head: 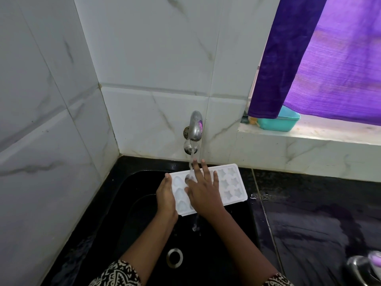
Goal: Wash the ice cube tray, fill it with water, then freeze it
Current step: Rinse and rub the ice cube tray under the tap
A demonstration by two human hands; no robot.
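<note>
While water (pixel 192 162) runs, left hand (pixel 166 196) grips the ice cube tray (pixel 233 183).
Right hand (pixel 204 193) rests flat on it, fingers spread.

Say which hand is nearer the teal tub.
Right. The right hand lies across the ice cube tray, below-left of the teal tub; the left hand holds the tray's end farther left.

Below the chrome wall tap (pixel 194 129), the white plastic ice cube tray (pixel 233 182) spans the black sink (pixel 140 223); lower, room opens around the steel drain ring (pixel 174 257). Right of the tap, black countertop (pixel 309 213) lies free.
</note>
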